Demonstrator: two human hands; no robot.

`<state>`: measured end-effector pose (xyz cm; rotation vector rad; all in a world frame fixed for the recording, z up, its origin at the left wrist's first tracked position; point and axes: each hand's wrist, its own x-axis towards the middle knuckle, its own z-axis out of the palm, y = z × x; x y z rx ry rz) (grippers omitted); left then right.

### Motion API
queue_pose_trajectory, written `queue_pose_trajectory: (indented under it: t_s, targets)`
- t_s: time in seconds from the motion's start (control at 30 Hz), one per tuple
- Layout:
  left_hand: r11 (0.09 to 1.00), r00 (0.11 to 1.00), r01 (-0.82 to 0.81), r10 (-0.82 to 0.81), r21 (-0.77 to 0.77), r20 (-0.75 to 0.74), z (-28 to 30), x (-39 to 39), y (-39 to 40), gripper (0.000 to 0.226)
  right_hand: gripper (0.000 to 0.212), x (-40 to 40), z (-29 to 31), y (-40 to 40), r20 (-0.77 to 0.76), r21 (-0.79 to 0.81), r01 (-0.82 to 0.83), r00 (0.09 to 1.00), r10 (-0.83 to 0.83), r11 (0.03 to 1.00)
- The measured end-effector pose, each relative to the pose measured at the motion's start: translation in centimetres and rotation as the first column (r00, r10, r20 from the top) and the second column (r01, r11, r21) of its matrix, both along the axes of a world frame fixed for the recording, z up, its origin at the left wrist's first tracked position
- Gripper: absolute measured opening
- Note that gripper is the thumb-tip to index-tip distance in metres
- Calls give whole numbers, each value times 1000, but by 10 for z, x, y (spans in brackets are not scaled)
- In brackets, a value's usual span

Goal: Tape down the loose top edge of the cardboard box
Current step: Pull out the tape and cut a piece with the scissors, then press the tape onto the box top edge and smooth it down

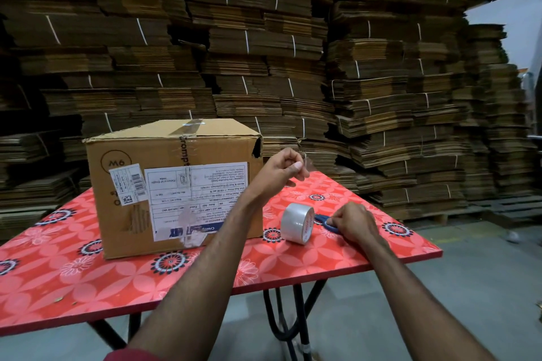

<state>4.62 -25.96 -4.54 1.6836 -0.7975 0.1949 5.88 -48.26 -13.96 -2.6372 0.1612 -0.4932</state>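
Note:
A brown cardboard box (176, 184) with white labels stands on the red flowered table (88, 278), with a short strip of clear tape on its top. To its right my left hand (281, 168) is raised and pinches a small piece of clear tape (308, 163). A roll of clear tape (296, 223) stands on edge on the table. Just right of the roll my right hand (353, 221) rests on the table, closed on blue-handled scissors (324, 220). The scissor blades are hidden behind the roll.
Tall stacks of flattened, tied cardboard (264, 38) fill the whole background behind the table. The table's front and right edges (337, 268) drop to a grey floor, with black metal legs (293, 316) beneath.

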Motion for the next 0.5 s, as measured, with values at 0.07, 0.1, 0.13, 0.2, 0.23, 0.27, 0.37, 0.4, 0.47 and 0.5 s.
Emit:
queue_pose_trajectory:
  t_s: [0.07, 0.1, 0.13, 0.2, 0.23, 0.27, 0.37, 0.4, 0.47, 0.5]
  targets:
    - [1000, 1000, -6, 6, -13, -3, 0, 0, 1, 8, 24, -4, 4, 9, 79, -51, 25, 997, -21, 998]
    - [1000, 1000, -9, 9, -23, -5, 0, 0, 1, 8, 28, -6, 5, 15, 135, -3, 21, 991, -21, 1000]
    - [999, 1000, -11, 11, -33, -5, 0, 0, 2, 8, 36, -11, 6, 22, 178, 105, -28, 984, 9, 994]
    - [999, 1000, -13, 13, -47, -4, 0, 0, 3, 8, 49, -19, 5, 35, 199, 445, -221, 969, 145, 868]
    - [999, 1000, -15, 15, -50, -4, 0, 0, 3, 8, 53, -22, 4, 41, 196, 568, -278, 960, 201, 775]
    - [998, 1000, -15, 14, -54, -5, 0, 0, 3, 9, 58, -24, 4, 46, 185, 631, -299, 954, 235, 716]
    - [998, 1000, -12, 11, -61, -7, 0, -1, 1, 9, 70, -27, -3, 58, 121, 620, -312, 945, 305, 720]
    - [998, 1000, -13, 13, -61, -9, 0, -1, 1, 9, 68, -27, -5, 62, 138, 594, -343, 935, 328, 728]
    - [998, 1000, -14, 14, -61, -10, 1, -2, 2, 7, 49, -26, -5, 65, 191, 582, -387, 920, 342, 715]
    - [998, 1000, -13, 13, -62, -9, 2, -2, 2, 6, 37, -24, -2, 65, 190, 560, -380, 924, 333, 737]
